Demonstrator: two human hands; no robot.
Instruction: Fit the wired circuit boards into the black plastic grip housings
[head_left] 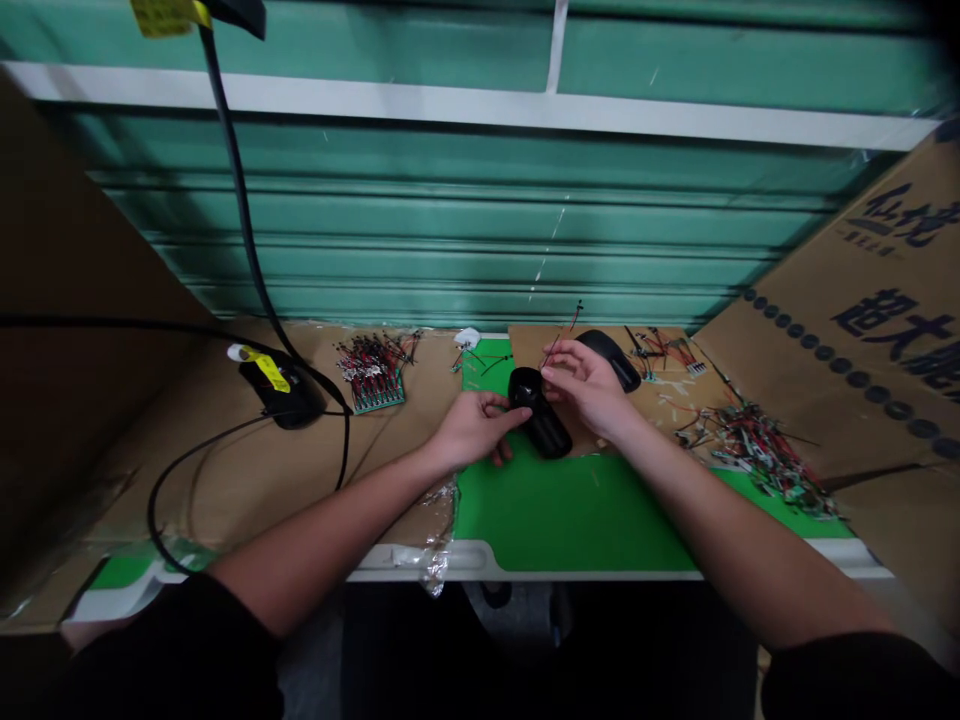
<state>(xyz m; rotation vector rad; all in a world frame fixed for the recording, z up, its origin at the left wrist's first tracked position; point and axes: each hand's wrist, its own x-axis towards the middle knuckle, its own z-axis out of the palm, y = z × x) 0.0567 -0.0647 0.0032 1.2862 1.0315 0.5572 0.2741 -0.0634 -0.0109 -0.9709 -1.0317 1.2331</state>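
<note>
A black plastic casing (538,415) was held tilted above a green mat (570,515), toward the far edge of the table (480,560). The left hand (472,430) gripped it from the side, fingers curled against it. The right hand (589,385), partly open, had its fingertips closed on a thin red wire (561,338) just above the casing. A second black casing (611,358) lay just beyond the right hand. Wired green circuit boards (373,375) sat to the left, and a tangled heap of wired boards (757,460) lay near the right end.
</note>
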